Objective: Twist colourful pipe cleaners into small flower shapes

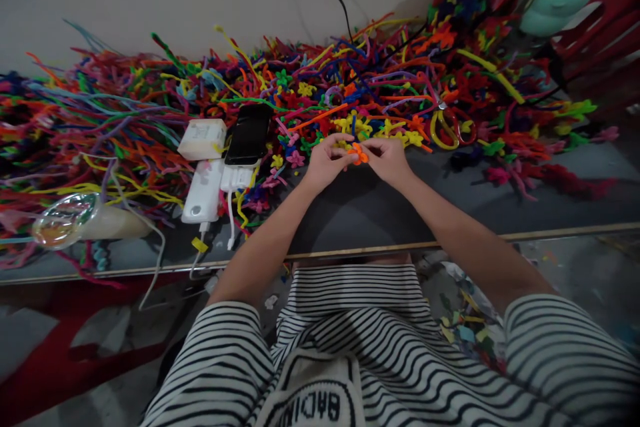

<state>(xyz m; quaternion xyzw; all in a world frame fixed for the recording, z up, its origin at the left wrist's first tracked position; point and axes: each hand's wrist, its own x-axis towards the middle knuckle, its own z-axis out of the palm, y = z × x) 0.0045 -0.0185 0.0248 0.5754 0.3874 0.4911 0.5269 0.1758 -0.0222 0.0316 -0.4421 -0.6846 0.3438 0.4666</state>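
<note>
Between my two hands is a small orange pipe-cleaner flower (358,154), held above the front part of the dark table. My left hand (330,161) pinches it from the left with thumb and forefinger. From the other side, my right hand (387,159) has its fingertips closed on the flower too. Just beyond my fingers lie yellow pipe-cleaner flowers (353,123), partly hidden by the hands. A long heap of loose coloured pipe cleaners and finished flowers (300,80) stretches along the back of the table.
Scissors (445,130) with yellow and red handles lie right of my hands. To the left are a black phone (249,135), a white box (203,138), a white power bank (203,191) with cables, and a tipped plastic cup (70,219). The table's front edge (350,253) runs before me.
</note>
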